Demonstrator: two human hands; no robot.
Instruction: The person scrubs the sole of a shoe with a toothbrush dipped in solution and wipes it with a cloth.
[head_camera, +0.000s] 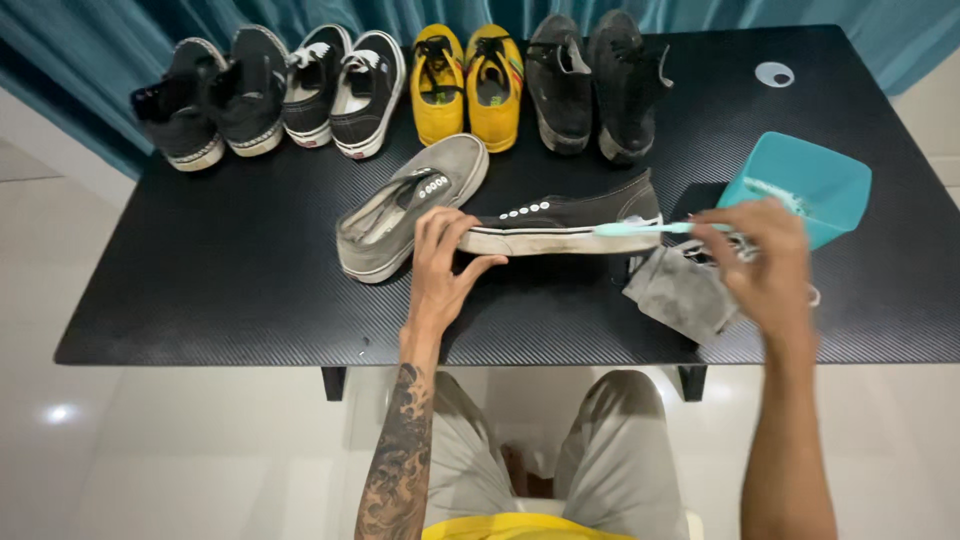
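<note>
A black sneaker (570, 222) with a white sole and white eyelets lies beside a grey sneaker (410, 205) on a black, finely woven-patterned table (200, 270). A pale turquoise toothbrush (645, 228), turquoise tub (810, 180), grey cloth (680, 292), yellow shoes (468, 85), and what seems a teal curtain (90, 40).

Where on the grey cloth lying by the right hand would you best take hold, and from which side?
Probably pinch the grey cloth at its bare near-left corner, coming from above. It lies flat and limp on the table, and the right hand with the toothbrush covers its far end.
</note>
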